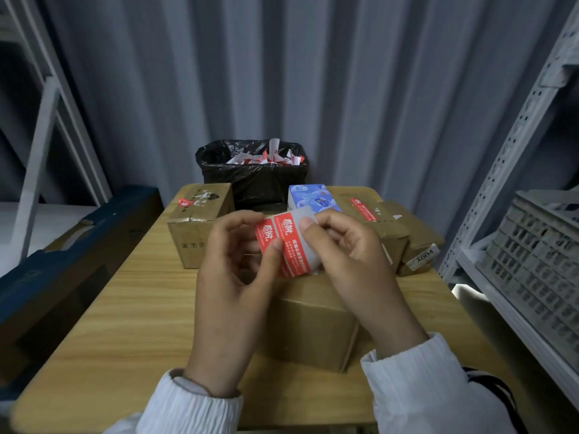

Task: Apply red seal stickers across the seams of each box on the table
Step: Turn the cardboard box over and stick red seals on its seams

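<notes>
Backdrop: grey corrugated wall [344, 89], blurred at the left edge.
Table: wooden table [125, 308], its near edge hidden by white sleeves.
Shelving: grey perforated rack [501, 158] on the right, cut off by the frame, holding a grey slatted crate [539, 252].
Bin: black bin bag [253, 180] at the table's far edge, with red-and-white paper scraps showing at its mouth.
Near box: plain cardboard box [310, 327] directly under the hands, its top seam hidden by them.
Left box: cardboard box [197, 227] with a red sticker on its top corner.
Right boxes: sealed carton [385, 227] bearing a red strip, partly behind the right hand; beside it a carton labelled 4004 [419, 245].
Blue carton: blue printed carton [313, 198], only its top visible.
Left hand: left hand [232, 277] pinches the red seal sticker strip [286, 242], thumb on its red face, fingers curled behind.
Right hand: right hand [351, 255] pinches the strip's white backing at the upper corner.
Strip: held in the air above the near box; print illegible.
</notes>
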